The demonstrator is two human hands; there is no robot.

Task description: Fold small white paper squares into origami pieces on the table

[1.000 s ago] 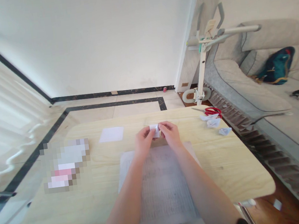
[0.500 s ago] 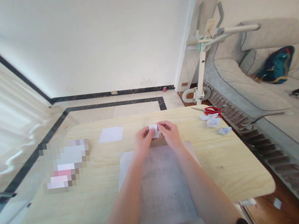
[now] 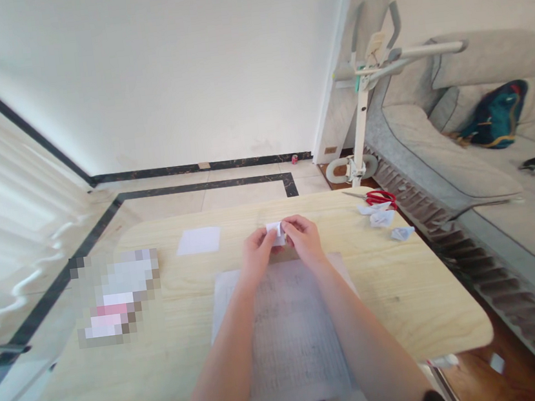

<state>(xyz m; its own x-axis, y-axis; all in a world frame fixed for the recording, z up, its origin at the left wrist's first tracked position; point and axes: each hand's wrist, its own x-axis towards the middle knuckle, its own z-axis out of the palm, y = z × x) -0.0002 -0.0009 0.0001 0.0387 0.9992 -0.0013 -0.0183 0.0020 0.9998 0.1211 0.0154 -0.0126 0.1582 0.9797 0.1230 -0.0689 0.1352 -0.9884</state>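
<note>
"Beyond the printed sheet (image 3: 296, 333), holding what?"
"Pinching folded paper (image 3: 273, 227) with fingertips of left hand (image 3: 258, 252) and right hand (image 3: 304, 236), over the table (image 3: 408, 313)."
"Pointing where?"
"Shows an upper edge running left to right; can't tell the long axis (partly covered)."

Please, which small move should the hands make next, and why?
Perhaps gently press the small white folded paper flatter, because the left hand and right hand both pinch it, and one edge seems to stand up between them.
</note>
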